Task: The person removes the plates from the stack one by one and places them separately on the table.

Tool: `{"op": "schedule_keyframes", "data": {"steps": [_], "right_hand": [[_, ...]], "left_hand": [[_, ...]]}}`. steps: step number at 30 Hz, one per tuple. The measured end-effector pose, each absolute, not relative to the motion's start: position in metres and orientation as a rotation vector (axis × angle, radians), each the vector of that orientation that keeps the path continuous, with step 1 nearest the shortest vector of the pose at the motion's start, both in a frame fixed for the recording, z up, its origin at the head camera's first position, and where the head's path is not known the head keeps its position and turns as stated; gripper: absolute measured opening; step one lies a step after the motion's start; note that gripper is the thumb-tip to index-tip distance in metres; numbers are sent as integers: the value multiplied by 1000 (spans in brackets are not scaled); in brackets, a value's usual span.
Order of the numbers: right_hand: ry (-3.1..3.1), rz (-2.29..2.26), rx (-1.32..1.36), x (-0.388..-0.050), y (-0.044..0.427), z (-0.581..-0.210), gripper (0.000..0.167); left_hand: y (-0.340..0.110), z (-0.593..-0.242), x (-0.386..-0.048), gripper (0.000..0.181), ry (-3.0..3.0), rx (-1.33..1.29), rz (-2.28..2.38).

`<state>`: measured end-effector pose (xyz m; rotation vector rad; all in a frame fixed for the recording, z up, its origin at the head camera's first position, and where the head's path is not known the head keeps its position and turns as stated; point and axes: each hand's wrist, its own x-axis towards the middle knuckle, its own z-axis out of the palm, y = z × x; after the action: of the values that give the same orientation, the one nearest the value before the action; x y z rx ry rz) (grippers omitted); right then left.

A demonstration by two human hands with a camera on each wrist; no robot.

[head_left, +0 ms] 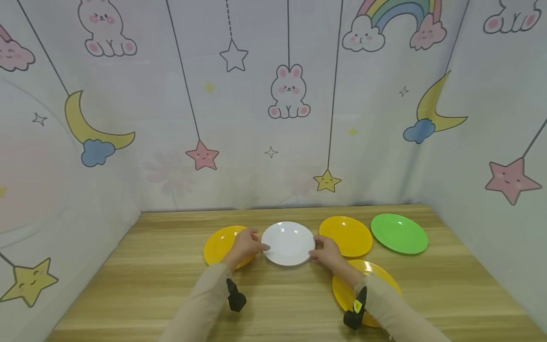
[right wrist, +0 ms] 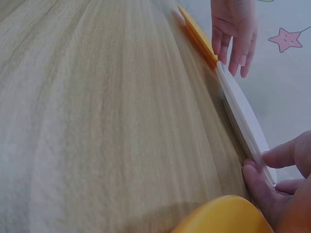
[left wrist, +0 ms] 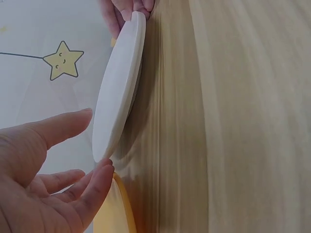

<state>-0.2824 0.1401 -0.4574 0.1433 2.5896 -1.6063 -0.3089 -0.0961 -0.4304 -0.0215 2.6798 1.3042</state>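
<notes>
A round white plate (head_left: 288,243) lies between the two hands near the back of the wooden table. My right hand (head_left: 328,251) pinches its right rim, thumb on top and fingers underneath, as the right wrist view shows. At the opposite rim, my left hand (head_left: 246,245) has its fingertips touching the edge of the white plate (left wrist: 119,92), while its thumb stays apart from the surface. Beneath the left hand is a yellow plate (head_left: 218,244), partly covered by it. Whether the white plate is fully off the table, I cannot tell.
Right of the white plate lies another yellow plate (head_left: 348,237), then a green plate (head_left: 399,233). A third yellow plate (head_left: 384,282) sits nearer, partly under the right forearm. A patterned cloth wall (head_left: 239,118) borders the wooden table (head_left: 282,304) at the back and sides.
</notes>
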Motion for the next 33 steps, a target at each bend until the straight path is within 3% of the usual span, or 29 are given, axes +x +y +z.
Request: {"op": "schedule_keyframes", "data": {"steps": [24,28,33], "right_hand": [[2574,-1616,165,-285,142,-462,54],[2570,-1626,160,-285,142,-461,54],[2563,-1627,170,-283,142,-460,55]], "left_hand": [[-87,-445,-311,38,2834,121,1148],[-86,-445,-312,39,2825,150,1156],[-85,-442,-311,54,2742,142,1274]]}}
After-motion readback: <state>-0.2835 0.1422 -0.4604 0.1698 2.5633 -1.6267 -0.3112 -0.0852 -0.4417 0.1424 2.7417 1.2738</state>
